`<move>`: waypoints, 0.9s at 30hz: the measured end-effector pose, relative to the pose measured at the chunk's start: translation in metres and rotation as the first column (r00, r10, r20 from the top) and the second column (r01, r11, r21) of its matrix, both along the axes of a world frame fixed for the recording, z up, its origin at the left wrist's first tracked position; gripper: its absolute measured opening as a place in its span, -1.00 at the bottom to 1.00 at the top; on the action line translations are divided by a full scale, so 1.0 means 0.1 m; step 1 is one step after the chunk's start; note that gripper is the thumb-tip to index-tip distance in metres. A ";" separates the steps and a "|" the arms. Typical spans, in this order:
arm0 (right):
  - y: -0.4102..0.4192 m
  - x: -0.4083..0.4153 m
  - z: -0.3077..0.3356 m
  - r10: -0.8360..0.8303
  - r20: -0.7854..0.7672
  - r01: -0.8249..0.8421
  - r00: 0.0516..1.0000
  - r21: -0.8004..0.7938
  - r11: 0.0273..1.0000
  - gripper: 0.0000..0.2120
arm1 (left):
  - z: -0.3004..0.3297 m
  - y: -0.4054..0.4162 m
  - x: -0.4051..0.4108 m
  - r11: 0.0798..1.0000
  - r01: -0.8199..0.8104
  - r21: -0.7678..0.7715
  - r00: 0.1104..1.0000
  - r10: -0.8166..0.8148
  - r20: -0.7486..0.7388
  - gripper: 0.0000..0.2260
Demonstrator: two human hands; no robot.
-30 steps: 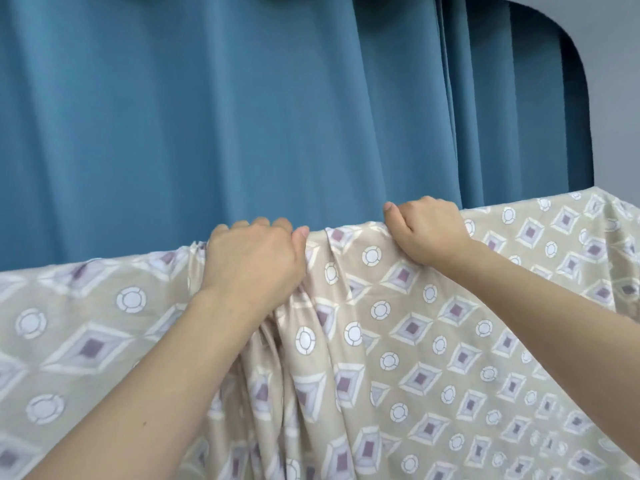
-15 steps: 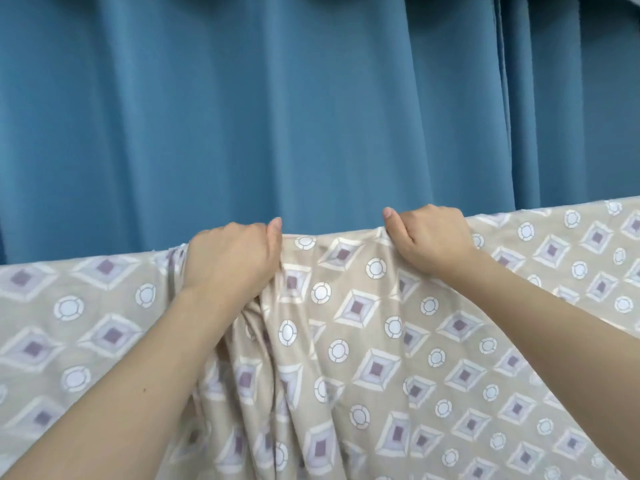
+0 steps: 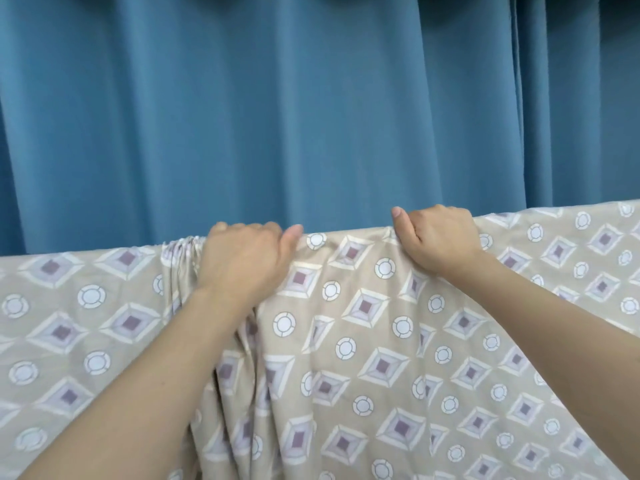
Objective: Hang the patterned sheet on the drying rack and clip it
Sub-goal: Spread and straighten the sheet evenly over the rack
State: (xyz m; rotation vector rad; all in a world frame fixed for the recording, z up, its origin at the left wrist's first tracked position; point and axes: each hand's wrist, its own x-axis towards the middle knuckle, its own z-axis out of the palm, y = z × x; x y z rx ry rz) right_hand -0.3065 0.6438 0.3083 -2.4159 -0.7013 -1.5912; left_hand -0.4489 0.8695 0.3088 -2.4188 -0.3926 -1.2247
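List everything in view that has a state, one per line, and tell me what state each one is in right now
patterned sheet: draped over a hidden bar, top edge bunched into pleats beside the left hand, smoother toward the right, no clip visible.
left hand: fingers curled over the sheet's top edge, gripping the gathered fabric.
right hand: fingers curled over the top edge, thumb up, gripping the sheet.
blue curtain: drawn closed behind the sheet, hanging in vertical folds.

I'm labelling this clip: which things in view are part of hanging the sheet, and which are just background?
Part of the job:
patterned sheet, draped over a hidden bar
left hand, gripping its bunched top edge
right hand, gripping the top edge

Background:
blue curtain

No clips or rack show.
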 end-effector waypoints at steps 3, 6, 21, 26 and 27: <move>0.07 -0.02 0.01 0.002 0.002 -0.002 1.000 0.015 1.000 -0.41 | 0.08 0.21 -0.11 0.996 -0.070 -0.062 0.997 0.071 0.004 -0.41; 0.10 -0.05 0.03 0.007 -0.052 -0.004 0.999 0.053 0.999 -0.42 | -0.07 0.20 -0.22 1.000 -0.022 -0.004 0.997 0.023 0.072 -0.52; 0.85 -0.59 0.06 0.180 0.013 -0.178 0.984 -0.073 0.981 -0.43 | -0.80 0.20 -0.94 0.833 -0.056 -0.551 0.975 0.165 0.150 -0.65; 0.81 -0.54 0.03 0.168 -0.008 -0.169 0.986 -0.045 0.985 -0.40 | -0.68 0.26 -0.89 0.232 0.253 -0.939 0.953 -0.224 0.201 -0.74; 0.81 -0.53 0.03 0.157 -0.003 -0.157 0.988 -0.046 0.987 -0.39 | -0.61 0.24 -0.88 0.053 0.379 -0.924 0.902 -0.246 0.355 -0.78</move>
